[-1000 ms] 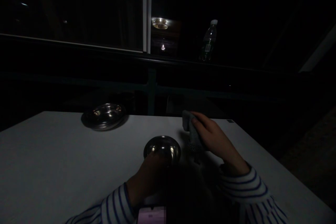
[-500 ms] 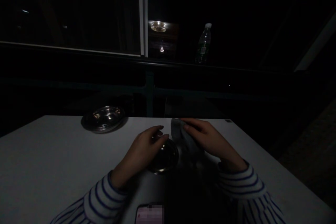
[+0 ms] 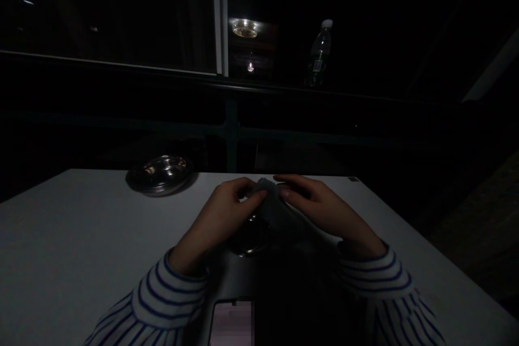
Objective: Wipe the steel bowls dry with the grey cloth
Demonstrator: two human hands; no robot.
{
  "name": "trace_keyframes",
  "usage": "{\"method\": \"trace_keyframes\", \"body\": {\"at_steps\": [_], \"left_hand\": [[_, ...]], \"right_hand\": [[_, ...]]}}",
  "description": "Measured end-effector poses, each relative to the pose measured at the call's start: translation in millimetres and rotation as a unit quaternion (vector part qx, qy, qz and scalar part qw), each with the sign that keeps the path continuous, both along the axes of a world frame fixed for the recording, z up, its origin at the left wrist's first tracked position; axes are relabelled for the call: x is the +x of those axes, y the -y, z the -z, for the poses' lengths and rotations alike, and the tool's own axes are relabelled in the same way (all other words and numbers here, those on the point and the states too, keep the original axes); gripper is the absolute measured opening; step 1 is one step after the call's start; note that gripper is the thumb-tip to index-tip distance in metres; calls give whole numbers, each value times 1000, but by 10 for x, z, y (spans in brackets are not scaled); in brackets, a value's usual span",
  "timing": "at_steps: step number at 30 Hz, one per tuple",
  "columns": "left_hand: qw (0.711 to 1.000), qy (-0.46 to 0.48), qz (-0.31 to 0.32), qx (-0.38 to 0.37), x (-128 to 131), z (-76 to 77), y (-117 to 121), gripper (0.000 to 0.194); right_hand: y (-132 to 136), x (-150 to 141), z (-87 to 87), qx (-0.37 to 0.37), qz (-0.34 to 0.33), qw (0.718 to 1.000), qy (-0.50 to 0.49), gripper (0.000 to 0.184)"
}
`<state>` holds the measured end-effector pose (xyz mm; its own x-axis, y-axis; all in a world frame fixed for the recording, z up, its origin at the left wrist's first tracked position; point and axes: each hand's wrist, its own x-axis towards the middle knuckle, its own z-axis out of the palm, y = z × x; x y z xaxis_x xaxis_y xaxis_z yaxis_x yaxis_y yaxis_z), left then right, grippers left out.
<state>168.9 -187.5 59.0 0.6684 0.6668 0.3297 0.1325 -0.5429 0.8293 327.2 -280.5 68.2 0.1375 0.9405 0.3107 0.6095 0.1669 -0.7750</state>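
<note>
A dark grey-green cloth [image 3: 279, 213] rises to a peak between my hands, its lower part lost in shadow. My left hand [image 3: 225, 205] is closed, thumb and fingers pinching the cloth's upper corner. Just right of that corner is my right hand [image 3: 320, 203], its thumb and index finger apart and close to the cloth; whether the thumb touches it is unclear. Below my left hand a small shiny metal bowl [image 3: 247, 251] rests on the white table [image 3: 101, 238], partly covered by the hand and the cloth.
Stacked metal bowls [image 3: 162, 175] stand at the table's back left. A phone [image 3: 231, 324] lies at the near edge. Beyond the table, a plastic bottle [image 3: 320, 54] with a white cap stands by the dark window. Deep shadow covers the table's front middle.
My left hand has moved up and right from above the bowl and closed on the cloth's corner. My right hand, which held the cloth, now has its fingers apart. The view has tilted slightly down.
</note>
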Motion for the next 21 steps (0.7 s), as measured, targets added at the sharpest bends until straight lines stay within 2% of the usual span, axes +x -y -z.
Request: {"method": "trace_keyframes", "body": {"at_steps": [2,5,11,13,17,21], "left_hand": [[1000,-6,-3,-16,-23,-3,-6,32],[999,-8,1,-40,-37,-6,-24,34],[995,2,6,-101,-41,-45,-48,34],[991,17,-17,-130,-30,-53,-49,33],[980,44,-78,-177,1,-18,-64,35],[970,84,-87,-212,23,45,-77,39]], "right_hand": [[-10,0,31,-20,-12,999,34,41],[-24,9,55,-25,-26,995,90,35],[-10,44,34,-35,-17,995,87,29],[-12,37,42,-13,13,994,106,30],[-30,-42,60,79,69,978,183,33],[-48,-166,63,96,3,965,245,40]]}}
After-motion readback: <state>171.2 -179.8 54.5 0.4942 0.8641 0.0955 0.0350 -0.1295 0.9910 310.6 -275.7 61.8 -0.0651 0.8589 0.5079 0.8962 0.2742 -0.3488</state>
